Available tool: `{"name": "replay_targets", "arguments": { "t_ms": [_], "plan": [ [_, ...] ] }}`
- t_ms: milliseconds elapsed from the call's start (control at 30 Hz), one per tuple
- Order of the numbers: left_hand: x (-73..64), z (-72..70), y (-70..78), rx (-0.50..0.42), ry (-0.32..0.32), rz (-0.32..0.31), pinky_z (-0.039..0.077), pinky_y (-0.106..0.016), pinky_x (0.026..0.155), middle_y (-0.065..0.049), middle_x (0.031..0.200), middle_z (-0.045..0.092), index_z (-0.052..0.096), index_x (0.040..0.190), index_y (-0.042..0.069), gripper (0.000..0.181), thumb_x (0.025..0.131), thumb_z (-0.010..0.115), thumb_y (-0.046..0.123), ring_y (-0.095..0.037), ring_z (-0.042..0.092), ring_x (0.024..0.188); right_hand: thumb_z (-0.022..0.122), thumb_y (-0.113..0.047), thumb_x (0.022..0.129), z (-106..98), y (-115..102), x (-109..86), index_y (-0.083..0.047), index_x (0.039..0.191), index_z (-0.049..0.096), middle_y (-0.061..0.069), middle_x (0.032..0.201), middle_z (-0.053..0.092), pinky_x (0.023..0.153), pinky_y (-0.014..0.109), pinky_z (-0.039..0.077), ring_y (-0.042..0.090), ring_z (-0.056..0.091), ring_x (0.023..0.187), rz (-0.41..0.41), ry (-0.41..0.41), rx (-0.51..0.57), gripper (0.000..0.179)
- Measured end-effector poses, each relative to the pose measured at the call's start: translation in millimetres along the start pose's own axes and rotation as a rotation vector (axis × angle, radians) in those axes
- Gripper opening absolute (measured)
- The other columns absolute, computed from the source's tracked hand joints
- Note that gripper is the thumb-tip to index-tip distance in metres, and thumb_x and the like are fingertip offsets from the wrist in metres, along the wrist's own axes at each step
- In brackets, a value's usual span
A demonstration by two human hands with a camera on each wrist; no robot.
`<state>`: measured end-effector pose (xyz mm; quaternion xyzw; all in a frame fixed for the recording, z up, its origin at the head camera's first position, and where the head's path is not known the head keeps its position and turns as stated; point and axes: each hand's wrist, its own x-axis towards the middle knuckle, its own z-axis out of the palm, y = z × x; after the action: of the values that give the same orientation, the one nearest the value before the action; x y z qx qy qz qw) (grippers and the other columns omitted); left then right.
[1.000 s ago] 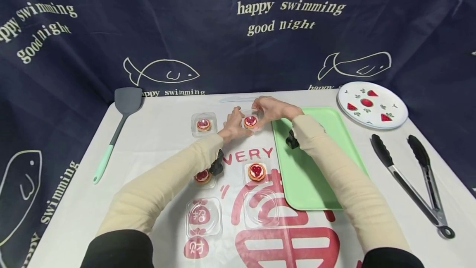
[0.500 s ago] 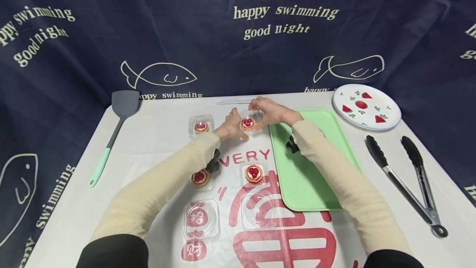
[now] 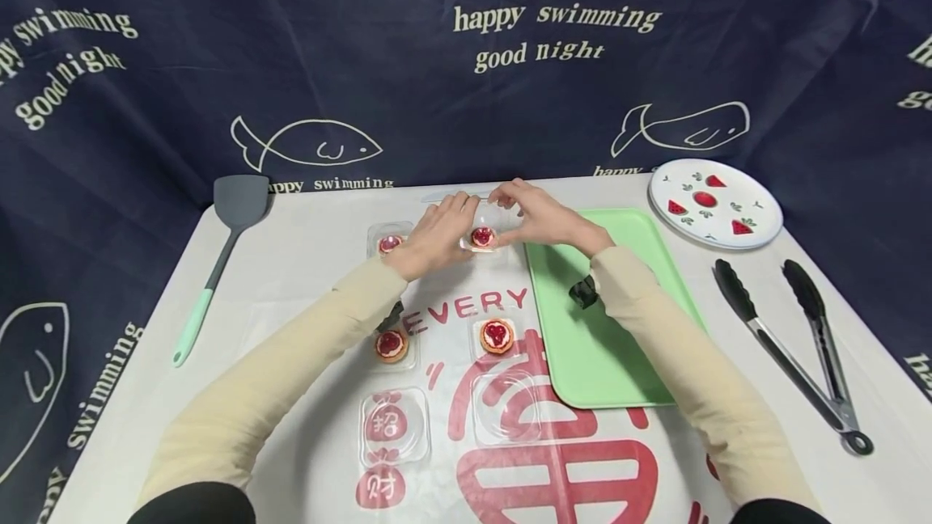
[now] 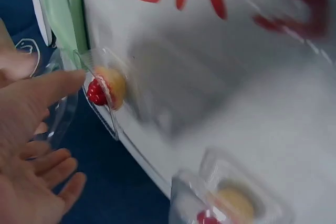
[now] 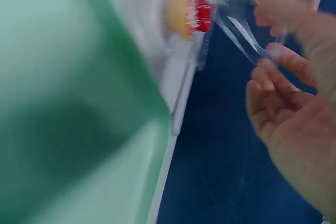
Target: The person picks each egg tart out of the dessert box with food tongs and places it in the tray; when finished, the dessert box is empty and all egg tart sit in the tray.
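At the far middle of the table, a small tart [image 3: 484,238] with a red topping sits in a clear plastic box [image 4: 113,121]. Its clear lid [image 5: 244,35] stands raised over the tart, held between the thumb and fingers of my right hand [image 3: 546,221]. My left hand [image 3: 437,237] is at the left side of the same box. In the left wrist view, one digit reaches the box's edge while the other fingers [image 4: 58,174] lie relaxed and spread. Another boxed tart [image 3: 390,243] is partly hidden behind the left hand.
Nearer stand two more boxed tarts, a left one [image 3: 391,345] and a right one [image 3: 497,336]. Two clear boxes [image 3: 394,427] without tarts lie in front. A green tray [image 3: 612,362] is under the right forearm. Around lie tongs [image 3: 794,370], plates [image 3: 750,213], a spatula [image 3: 231,249] and a pale knife [image 3: 434,198].
My left hand has turned and risen, now overlapping the far-left boxed tart. Both hands have lifted a little, and the lid over the far middle tart stands higher.
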<state>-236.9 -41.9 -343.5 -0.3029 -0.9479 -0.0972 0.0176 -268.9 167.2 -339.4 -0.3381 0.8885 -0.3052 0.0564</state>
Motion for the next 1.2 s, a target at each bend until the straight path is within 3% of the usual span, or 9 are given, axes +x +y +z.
{"name": "replay_targets", "arguments": {
  "t_ms": [133, 267, 400, 500, 567, 733, 833, 967, 1200],
  "plan": [
    [-6.5, -3.8, 1.7, 0.065, 0.128, 0.054, 0.046, -0.046, 0.093, -0.017, 0.129, 0.047, 0.036, 0.141, -0.002, 0.077, 0.081, 0.08, 0.019, -0.031, 0.046, 0.12, 0.053, -0.032, 0.101, -3, -10, -6.5, 0.005, 0.131, 0.051, 0.024, 0.115, 0.062, 0.093, 0.049, 0.049, 0.036, 0.059, 0.107, 0.135, -0.001, 0.178, 0.048],
    [-12.3, -6.0, 5.7, 0.17, 0.263, 0.117, 0.047, -0.042, 0.084, -0.016, 0.124, 0.049, 0.039, 0.139, -0.003, 0.073, 0.08, 0.078, 0.013, -0.031, 0.05, 0.112, 0.019, -0.05, 0.105, -1, -20, -9.2, 0.009, 0.133, 0.049, 0.031, 0.114, 0.063, 0.094, 0.052, 0.05, 0.041, 0.064, 0.102, 0.288, -0.084, 0.458, 0.072],
    [-18.5, -3.4, 7.6, 0.265, 0.358, 0.152, 0.049, -0.04, 0.078, -0.017, 0.12, 0.052, 0.042, 0.136, -0.004, 0.067, 0.079, 0.075, 0.009, -0.031, 0.053, 0.106, 0.013, -0.058, 0.102, 4, -28, -10.4, 0.01, 0.127, 0.05, 0.027, 0.106, 0.068, 0.088, 0.048, 0.055, 0.028, 0.071, 0.086, 0.397, -0.111, 0.687, 0.081],
    [-23.5, -1.6, 6.5, 0.204, 0.329, 0.14, 0.049, -0.04, 0.079, -0.018, 0.122, 0.052, 0.04, 0.138, -0.005, 0.07, 0.081, 0.075, 0.012, -0.031, 0.053, 0.107, 0.019, -0.053, 0.104, 8, -30, -12.4, 0.013, 0.123, 0.051, 0.021, 0.099, 0.071, 0.082, 0.04, 0.058, 0.018, 0.07, 0.076, 0.402, -0.103, 0.773, 0.076],
    [-27.2, -1.8, 5.3, 0.029, 0.244, 0.092, 0.05, -0.041, 0.088, -0.02, 0.128, 0.049, 0.033, 0.143, -0.005, 0.077, 0.085, 0.075, 0.023, -0.031, 0.053, 0.113, 0.023, -0.049, 0.105, 10, -30, -15.0, 0.013, 0.124, 0.051, 0.016, 0.097, 0.071, 0.08, 0.035, 0.058, 0.016, 0.068, 0.076, 0.381, -0.101, 0.763, 0.071],
    [-33.6, -6.4, 0.6, -0.643, -0.018, -0.121, 0.044, -0.045, 0.104, -0.025, 0.136, 0.05, 0.03, 0.147, -0.004, 0.066, 0.101, 0.049, 0.04, -0.034, 0.053, 0.123, 0.03, -0.038, 0.107, 12, -28, -25.7, 0.012, 0.13, 0.051, 0.021, 0.11, 0.065, 0.092, 0.042, 0.053, 0.029, 0.065, 0.097, 0.287, -0.094, 0.694, 0.06],
    [-35.0, -6.2, -3.9, -0.864, -0.106, -0.156, 0.046, -0.043, 0.102, -0.024, 0.131, 0.058, 0.043, 0.141, -0.005, 0.052, 0.105, 0.042, 0.033, -0.033, 0.058, 0.12, 0.032, -0.033, 0.107, 14, -24, -33.3, 0.009, 0.134, 0.05, 0.026, 0.125, 0.059, 0.1, 0.048, 0.046, 0.04, 0.056, 0.115, 0.214, -0.115, 0.638, 0.053],
    [-39.0, -2.5, -8.0, -0.922, -0.148, -0.121, 0.047, -0.038, 0.102, -0.022, 0.13, 0.06, 0.046, 0.139, -0.009, 0.051, 0.1, 0.056, 0.023, -0.03, 0.059, 0.118, 0.045, -0.026, 0.104, 18, -19, -41.4, 0.004, 0.136, 0.05, 0.02, 0.133, 0.056, 0.103, 0.047, 0.044, 0.036, 0.052, 0.122, 0.12, -0.128, 0.473, 0.044],
    [-48.0, 10.4, -8.4, -0.77, -0.146, -0.013, 0.043, -0.034, 0.107, -0.022, 0.133, 0.055, 0.05, 0.134, -0.01, 0.063, 0.084, 0.077, 0.018, -0.031, 0.055, 0.123, 0.076, -0.028, 0.084, 27, -17, -50.8, -0.001, 0.131, 0.057, 0.01, 0.129, 0.061, 0.095, 0.039, 0.051, 0.024, 0.058, 0.113, 0.009, -0.11, 0.143, 0.057]
  ]
}}
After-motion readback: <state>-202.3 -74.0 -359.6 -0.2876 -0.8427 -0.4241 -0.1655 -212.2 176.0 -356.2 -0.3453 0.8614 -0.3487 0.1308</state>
